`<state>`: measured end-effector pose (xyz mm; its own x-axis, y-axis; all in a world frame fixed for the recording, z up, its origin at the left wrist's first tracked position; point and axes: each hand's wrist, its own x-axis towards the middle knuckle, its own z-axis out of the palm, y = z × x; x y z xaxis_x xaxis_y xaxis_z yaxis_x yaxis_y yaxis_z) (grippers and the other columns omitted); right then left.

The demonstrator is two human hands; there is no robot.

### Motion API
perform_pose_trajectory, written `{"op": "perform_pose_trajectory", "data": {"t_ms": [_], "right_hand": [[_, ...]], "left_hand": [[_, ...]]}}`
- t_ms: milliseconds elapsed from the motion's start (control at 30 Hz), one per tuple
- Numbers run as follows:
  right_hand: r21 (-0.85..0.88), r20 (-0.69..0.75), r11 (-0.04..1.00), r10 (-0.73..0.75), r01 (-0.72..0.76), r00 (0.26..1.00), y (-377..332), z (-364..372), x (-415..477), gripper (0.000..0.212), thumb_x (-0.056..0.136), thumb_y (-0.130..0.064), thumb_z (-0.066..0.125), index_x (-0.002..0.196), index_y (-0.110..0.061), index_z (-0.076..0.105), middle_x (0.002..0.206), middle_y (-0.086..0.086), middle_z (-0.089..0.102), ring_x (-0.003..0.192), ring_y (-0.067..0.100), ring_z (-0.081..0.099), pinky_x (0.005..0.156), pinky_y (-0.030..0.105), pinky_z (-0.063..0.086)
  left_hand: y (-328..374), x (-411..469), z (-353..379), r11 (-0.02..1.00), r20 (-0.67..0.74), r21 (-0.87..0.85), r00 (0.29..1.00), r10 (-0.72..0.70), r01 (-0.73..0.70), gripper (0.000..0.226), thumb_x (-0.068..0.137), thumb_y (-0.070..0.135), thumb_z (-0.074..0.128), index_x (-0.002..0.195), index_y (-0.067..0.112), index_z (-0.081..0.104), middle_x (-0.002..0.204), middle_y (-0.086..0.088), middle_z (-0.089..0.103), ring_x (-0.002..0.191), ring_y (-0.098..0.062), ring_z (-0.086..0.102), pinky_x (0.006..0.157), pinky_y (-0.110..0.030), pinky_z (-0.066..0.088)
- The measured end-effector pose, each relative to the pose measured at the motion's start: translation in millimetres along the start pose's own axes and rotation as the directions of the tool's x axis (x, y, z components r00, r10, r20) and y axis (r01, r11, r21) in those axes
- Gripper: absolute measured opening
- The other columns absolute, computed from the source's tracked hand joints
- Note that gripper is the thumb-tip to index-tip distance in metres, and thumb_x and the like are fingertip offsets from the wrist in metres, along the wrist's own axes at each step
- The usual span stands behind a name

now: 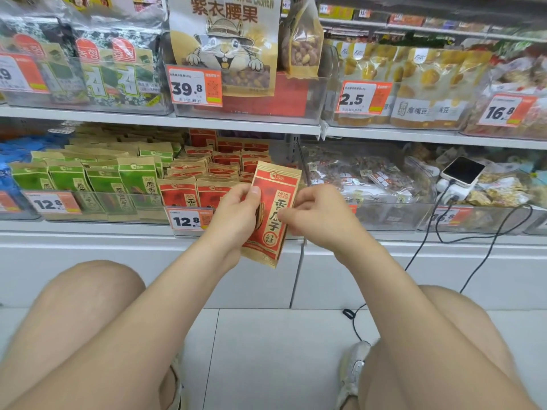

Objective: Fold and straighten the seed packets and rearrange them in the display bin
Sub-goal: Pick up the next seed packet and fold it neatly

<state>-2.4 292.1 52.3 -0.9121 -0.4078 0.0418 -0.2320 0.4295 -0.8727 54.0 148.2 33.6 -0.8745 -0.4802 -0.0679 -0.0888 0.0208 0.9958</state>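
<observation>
A red and tan seed packet (273,214) is held upright and slightly tilted in front of the lower shelf. My left hand (236,214) grips its left edge, thumb on the front. My right hand (316,214) pinches its right edge, fingers curled behind it. Behind the packet stands a clear display bin (189,216) with several more red packets (207,173) in rows, some leaning unevenly. Its front carries a 12.8 price tag.
Green seed packets (97,179) fill the bin to the left. To the right are bins of bagged nuts (364,176), with a phone (461,171) and a black cable (473,232) lying over them. The upper shelf holds cashew bags (225,39). My knees are low in view.
</observation>
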Motion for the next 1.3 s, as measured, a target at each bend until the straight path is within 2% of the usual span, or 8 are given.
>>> {"op": "perform_pose_trajectory", "data": {"t_ms": [167, 333, 467, 667, 800, 1000, 1133, 1300], "right_hand": [[0.165, -0.233, 0.982, -0.056, 0.096, 0.971, -7.8, -0.7, 6.5, 0.012, 0.102, -0.029, 0.072, 0.095, -0.021, 0.079, 0.08, -0.001, 0.08, 0.068, 0.009, 0.073, 0.06, 0.026, 0.052], [0.376, 0.019, 0.919, 0.122, -0.12, 0.992, -13.1, -5.5, 9.9, 0.025, 0.107, -0.021, 0.064, 0.093, -0.005, 0.076, 0.088, 0.02, 0.08, 0.074, 0.027, 0.076, 0.064, 0.039, 0.063], [0.487, 0.109, 0.852, 0.161, -0.194, 0.981, -14.3, -8.6, 17.6, 0.024, 0.108, -0.014, 0.059, 0.106, 0.004, 0.076, 0.096, 0.023, 0.08, 0.088, 0.036, 0.081, 0.073, 0.044, 0.067], [0.088, -0.016, 0.99, -0.112, 0.113, 0.994, -7.1, -9.4, 28.2, 0.007, 0.095, -0.017, 0.08, 0.101, -0.014, 0.076, 0.086, 0.007, 0.081, 0.082, 0.029, 0.08, 0.074, 0.051, 0.067], [-0.012, -0.168, 0.99, -0.139, 0.139, 0.976, 2.0, -11.7, 46.4, 0.006, 0.084, -0.022, 0.08, 0.089, -0.023, 0.076, 0.078, -0.002, 0.079, 0.078, 0.023, 0.079, 0.076, 0.055, 0.066], [-0.068, -0.701, 0.943, -0.277, 0.325, 0.657, -5.6, -27.5, 67.0, 0.015, 0.083, -0.031, 0.075, 0.08, -0.02, 0.065, 0.068, -0.009, 0.069, 0.068, 0.016, 0.068, 0.076, 0.051, 0.06], [-0.355, -0.514, 0.847, -0.531, 0.396, 0.674, -8.4, -20.7, 85.3, 0.024, 0.091, -0.012, 0.073, 0.082, -0.015, 0.051, 0.065, -0.01, 0.055, 0.063, 0.008, 0.052, 0.063, 0.027, 0.041], [-0.58, -0.268, 0.703, -0.642, 0.412, 0.718, 1.0, -0.3, 130.8, 0.02, 0.096, 0.001, 0.064, 0.091, -0.014, 0.053, 0.075, 0.005, 0.067, 0.067, 0.032, 0.06, 0.062, 0.041, 0.047]], "left_hand": [[9.8, -3.4, 6.2, 0.997, 0.036, 0.037, 0.997, 0.07, -0.071, 0.028, 0.113, 0.032, 0.05, 0.108, 0.017, 0.073, 0.091, -0.001, 0.081, 0.076, -0.011, 0.076, 0.062, -0.025, 0.056], [4.7, 1.0, 9.2, 0.984, -0.045, 0.067, 0.985, 0.168, -0.165, 0.044, 0.112, 0.043, 0.051, 0.094, 0.009, 0.072, 0.094, -0.017, 0.077, 0.075, -0.024, 0.07, 0.071, -0.034, 0.053], [8.2, 10.8, 5.1, 0.978, -0.055, 0.101, 0.981, 0.189, -0.182, 0.037, 0.11, 0.045, 0.055, 0.096, 0.015, 0.072, 0.086, -0.003, 0.079, 0.074, -0.014, 0.076, 0.063, -0.026, 0.059], [11.2, 30.6, 10.1, 0.973, -0.073, 0.09, 0.973, 0.217, -0.211, 0.035, 0.112, 0.04, 0.054, 0.096, 0.018, 0.075, 0.09, -0.001, 0.08, 0.083, -0.02, 0.078, 0.075, -0.037, 0.063], [15.5, 51.6, 7.2, 0.884, 0.0, 0.346, 0.942, 0.336, -0.315, 0.035, 0.115, 0.037, 0.041, 0.104, 0.02, 0.07, 0.098, 0.005, 0.073, 0.094, -0.016, 0.069, 0.079, -0.038, 0.05], [13.3, 85.2, -12.4, 0.582, 0.089, 0.751, 0.922, 0.377, -0.311, 0.036, 0.095, 0.01, 0.055, 0.129, 0.019, 0.06, 0.13, -0.002, 0.061, 0.128, -0.028, 0.051, 0.109, -0.051, 0.044], [7.3, 95.3, -14.7, 0.406, 0.273, 0.84, 0.927, 0.256, -0.36, 0.037, 0.093, 0.02, 0.065, 0.128, 0.028, 0.061, 0.126, 0.003, 0.056, 0.125, -0.025, 0.05, 0.107, -0.047, 0.039], [1.7, 107.1, -22.3, 0.303, 0.274, 0.878, 0.908, 0.317, -0.37, 0.024, 0.101, 0.016, 0.064, 0.12, 0.03, 0.065, 0.112, 0.007, 0.062, 0.118, -0.023, 0.054, 0.106, -0.05, 0.038]]}}
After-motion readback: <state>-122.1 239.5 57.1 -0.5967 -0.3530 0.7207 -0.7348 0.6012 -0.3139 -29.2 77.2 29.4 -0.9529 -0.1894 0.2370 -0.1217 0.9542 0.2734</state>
